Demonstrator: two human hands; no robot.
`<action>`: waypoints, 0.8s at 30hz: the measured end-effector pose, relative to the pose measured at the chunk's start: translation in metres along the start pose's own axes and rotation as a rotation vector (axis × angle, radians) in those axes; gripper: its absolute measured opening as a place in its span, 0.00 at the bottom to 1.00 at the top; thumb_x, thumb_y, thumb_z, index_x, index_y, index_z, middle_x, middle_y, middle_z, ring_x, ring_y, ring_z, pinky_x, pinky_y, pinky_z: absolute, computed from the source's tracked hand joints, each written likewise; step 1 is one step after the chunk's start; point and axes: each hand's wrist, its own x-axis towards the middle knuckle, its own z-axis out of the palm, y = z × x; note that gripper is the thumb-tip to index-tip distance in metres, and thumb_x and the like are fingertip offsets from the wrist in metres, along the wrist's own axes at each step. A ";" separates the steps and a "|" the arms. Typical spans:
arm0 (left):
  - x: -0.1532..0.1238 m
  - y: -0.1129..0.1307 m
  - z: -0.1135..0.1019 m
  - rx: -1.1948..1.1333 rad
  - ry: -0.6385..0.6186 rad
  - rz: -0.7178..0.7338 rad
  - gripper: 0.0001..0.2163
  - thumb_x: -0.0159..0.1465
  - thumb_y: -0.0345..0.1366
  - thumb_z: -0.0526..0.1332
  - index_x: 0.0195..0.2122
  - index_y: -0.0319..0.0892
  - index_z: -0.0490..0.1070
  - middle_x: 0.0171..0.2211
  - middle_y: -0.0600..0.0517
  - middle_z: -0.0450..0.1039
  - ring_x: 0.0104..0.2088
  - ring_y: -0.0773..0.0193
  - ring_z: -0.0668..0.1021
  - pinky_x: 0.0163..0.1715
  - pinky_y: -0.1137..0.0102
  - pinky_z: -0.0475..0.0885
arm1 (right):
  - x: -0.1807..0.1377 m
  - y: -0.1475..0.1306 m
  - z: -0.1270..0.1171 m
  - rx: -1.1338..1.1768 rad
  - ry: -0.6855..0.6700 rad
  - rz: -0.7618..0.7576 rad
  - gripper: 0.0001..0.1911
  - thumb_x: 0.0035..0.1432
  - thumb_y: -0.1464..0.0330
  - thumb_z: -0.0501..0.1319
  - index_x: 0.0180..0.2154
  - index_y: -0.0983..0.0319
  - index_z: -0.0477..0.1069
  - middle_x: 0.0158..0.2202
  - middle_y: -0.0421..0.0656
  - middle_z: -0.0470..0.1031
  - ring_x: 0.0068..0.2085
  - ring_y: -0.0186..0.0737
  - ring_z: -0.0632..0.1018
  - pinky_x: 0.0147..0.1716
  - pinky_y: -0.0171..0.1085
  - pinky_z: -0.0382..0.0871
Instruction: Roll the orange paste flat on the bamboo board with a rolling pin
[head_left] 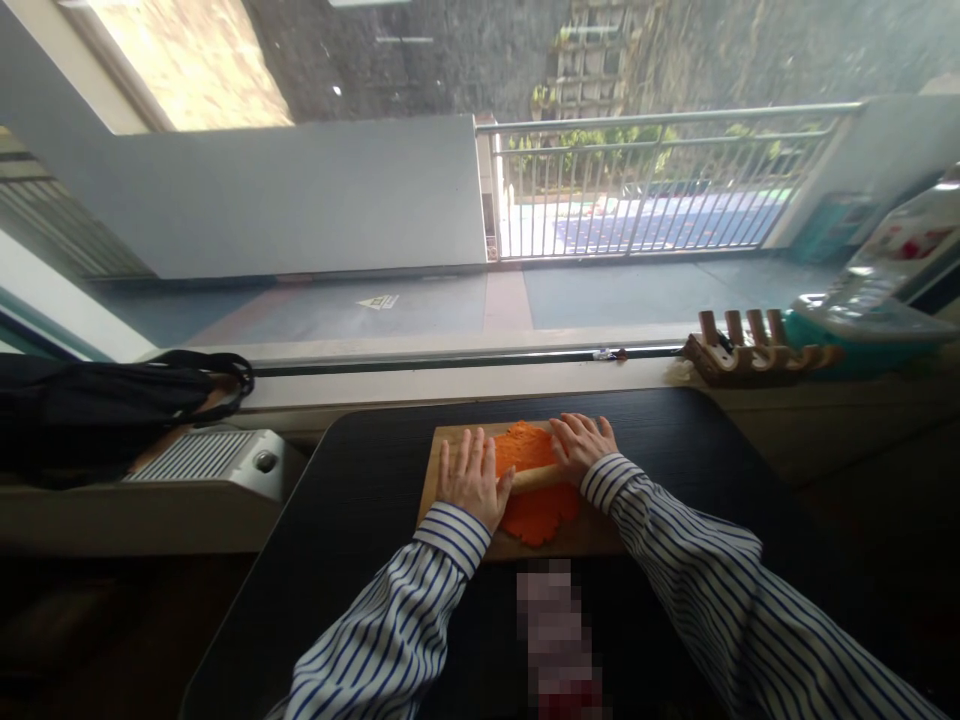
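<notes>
A wooden rolling pin (536, 479) lies crosswise on a flattened sheet of orange dough or clay (541, 515), which has ragged edges. Beneath the sheet is a wooden board (517, 548). My left hand (472, 482) rests palm down over the pin's left end, its fingers stretched forward and apart. Over the right end lies my right hand (583, 447), with its fingers extended forward and slightly bent. Both palms press on the pin from above without wrapping round it, and they hide its ends. Whether the orange material is dough or modelling clay, I cannot tell.
The board lies on a black table (375, 500) in front of a window. On the sill at right stand a wooden rack (750, 350), a teal container (862, 335) and a clear bottle (892, 250). A black bag (112, 410) lies at left by a white radiator (210, 465).
</notes>
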 end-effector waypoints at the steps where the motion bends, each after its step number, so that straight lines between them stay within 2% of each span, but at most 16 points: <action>1: -0.002 0.001 0.001 -0.003 -0.002 0.016 0.27 0.64 0.47 0.40 0.57 0.33 0.59 0.59 0.40 0.57 0.60 0.50 0.56 0.59 0.51 0.44 | -0.001 -0.001 0.000 -0.005 -0.002 0.006 0.23 0.60 0.61 0.42 0.55 0.56 0.59 0.58 0.45 0.60 0.58 0.47 0.58 0.54 0.59 0.42; 6: -0.006 0.004 0.004 -0.040 -0.128 -0.045 0.28 0.64 0.48 0.39 0.58 0.36 0.57 0.59 0.43 0.57 0.60 0.50 0.58 0.58 0.51 0.50 | -0.012 0.000 -0.001 -0.029 0.049 -0.044 0.26 0.61 0.56 0.41 0.56 0.59 0.57 0.58 0.48 0.60 0.58 0.49 0.57 0.55 0.60 0.39; 11: 0.001 0.002 0.006 -0.057 -0.103 -0.036 0.28 0.64 0.49 0.38 0.59 0.36 0.56 0.60 0.43 0.55 0.61 0.51 0.55 0.58 0.50 0.47 | -0.016 0.006 0.004 -0.051 0.069 -0.128 0.27 0.62 0.57 0.39 0.57 0.61 0.56 0.59 0.48 0.59 0.60 0.47 0.55 0.56 0.60 0.35; 18: 0.022 -0.003 0.013 -0.063 -0.083 -0.097 0.29 0.64 0.50 0.37 0.58 0.38 0.57 0.59 0.43 0.56 0.61 0.53 0.56 0.58 0.52 0.47 | 0.028 0.008 0.003 -0.072 -0.051 -0.137 0.25 0.62 0.58 0.39 0.59 0.56 0.53 0.61 0.44 0.55 0.61 0.47 0.53 0.55 0.61 0.41; 24: 0.038 -0.009 0.017 -0.097 -0.114 -0.141 0.30 0.63 0.52 0.37 0.59 0.37 0.56 0.59 0.43 0.57 0.60 0.52 0.56 0.58 0.51 0.48 | 0.058 0.006 0.002 -0.025 -0.084 -0.167 0.24 0.62 0.58 0.41 0.57 0.55 0.55 0.59 0.43 0.59 0.60 0.46 0.54 0.55 0.61 0.41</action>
